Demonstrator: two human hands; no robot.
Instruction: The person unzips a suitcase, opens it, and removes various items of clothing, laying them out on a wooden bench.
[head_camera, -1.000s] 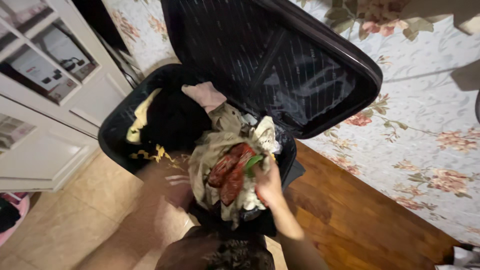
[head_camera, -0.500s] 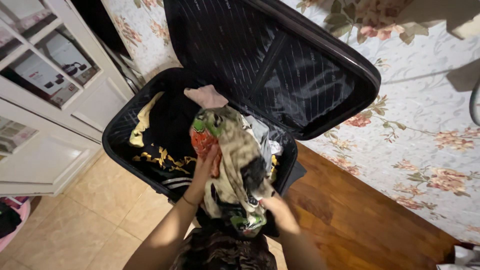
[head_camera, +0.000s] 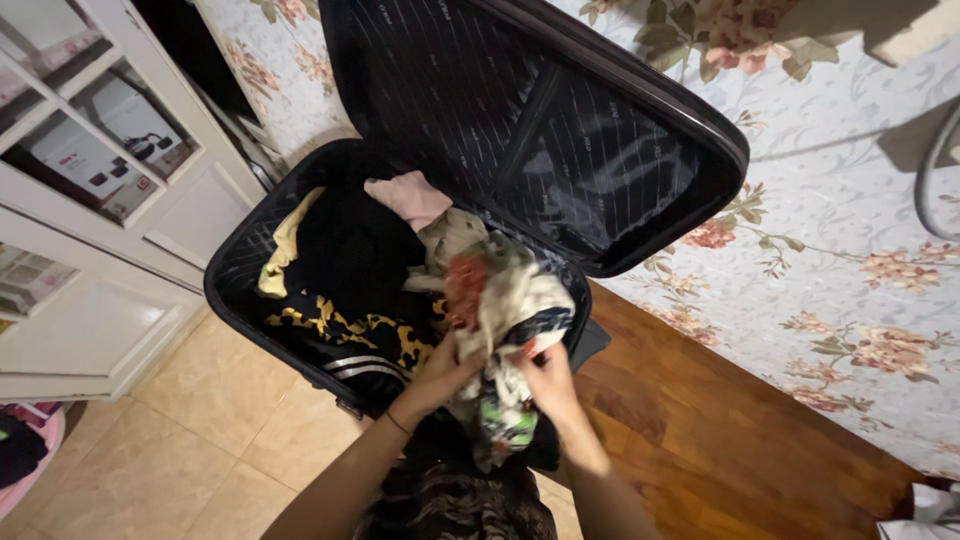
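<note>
While the black hard-shell suitcase (head_camera: 240, 285) lies open on the beige tiled floor (head_camera: 190, 440), its striped-lined lid (head_camera: 520, 110) is propped against the floral-patterned bed cover (head_camera: 850, 230). A white glass-fronted cabinet (head_camera: 90, 190) is seen to the left, a brown wooden board (head_camera: 720, 440) to the right. Packed inside: black garment with yellow print (head_camera: 350, 330), pale yellow cloth (head_camera: 285, 240), pink cloth (head_camera: 408, 198). A crumpled bundle of cream, red and green patterned clothing (head_camera: 500, 300) is held over the suitcase's near right edge. Left hand (head_camera: 445, 368) is closed on the bundle's lower left; right hand (head_camera: 545, 375) is clamped on its lower right, fabric hanging between both.
</note>
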